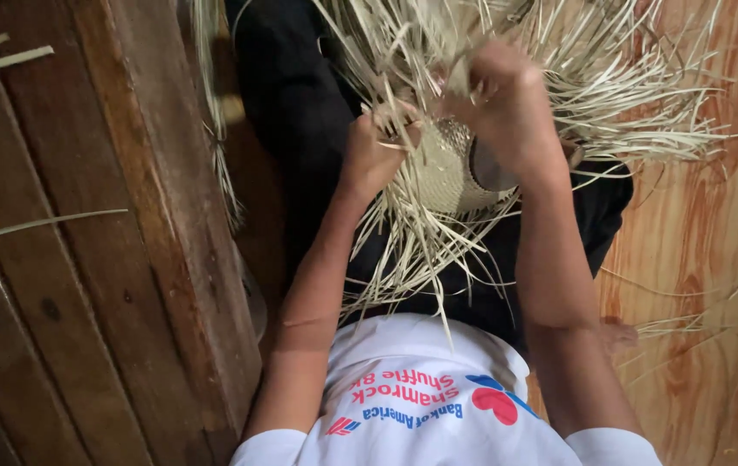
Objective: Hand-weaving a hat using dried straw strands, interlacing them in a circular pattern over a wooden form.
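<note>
Two bare hands are busy in the upper middle of the head view, both buried in a half-woven straw piece [451, 168]. The finished part is a tight, rounded patch of pale weave sitting just below the hands, and from its edge loose straw strands [610, 95] fan out in every direction, mostly toward the upper right of the frame and down toward the bottom centre.

The left hand [375, 147] is closed around a few strands at the left edge of the woven patch, fingers curled in, pinching them. The right hand [507, 99] sits higher and a bit to the right, also clenched on a bunch of strands right above the weave; can't make out the fingertips because the straw covers them. The two hands are close together, almost touching.

The whole piece rests over dark trousers [300, 95] in the top centre. At the bottom of the frame is a white shirt [420, 406] with coloured print. A wooden bench [84, 259] of dark planks fills the left side, with a couple of stray strands lying on it near the upper left. On the right is an orange-brown wood-grain floor [714, 259] with a few more loose strands.
</note>
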